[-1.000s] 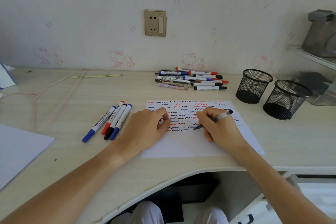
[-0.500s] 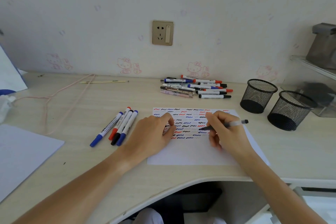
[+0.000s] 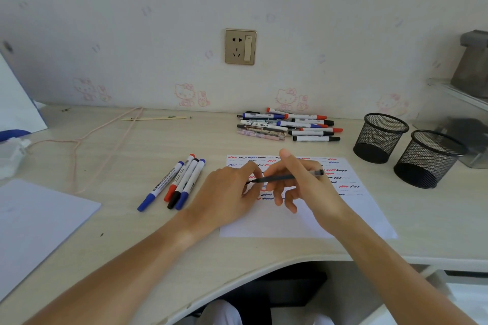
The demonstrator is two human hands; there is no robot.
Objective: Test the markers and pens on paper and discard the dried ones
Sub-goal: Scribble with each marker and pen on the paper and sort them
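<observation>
A white test paper (image 3: 367,211) covered with red, blue and black squiggles lies in front of me. Just above it, my right hand (image 3: 306,190) holds a thin black pen (image 3: 281,178) level, tip pointing left. My left hand (image 3: 227,192) rests at the paper's left edge, fingers curled, and pinches a small cap right at the pen's tip. A group of capped markers (image 3: 179,182) in blue, red and black lies left of the paper. A pile of several pens and markers (image 3: 287,125) sits behind the paper near the wall.
Two black mesh cups (image 3: 380,137) (image 3: 427,158) stand to the right of the paper. A second white sheet (image 3: 34,224) lies at the front left. A pink cord (image 3: 105,134) and a wooden stick (image 3: 155,118) lie at the back left.
My right hand has lifted the pen off the paper and turned it level, bringing its tip to the left hand's fingers. The left hand has stayed in place.
</observation>
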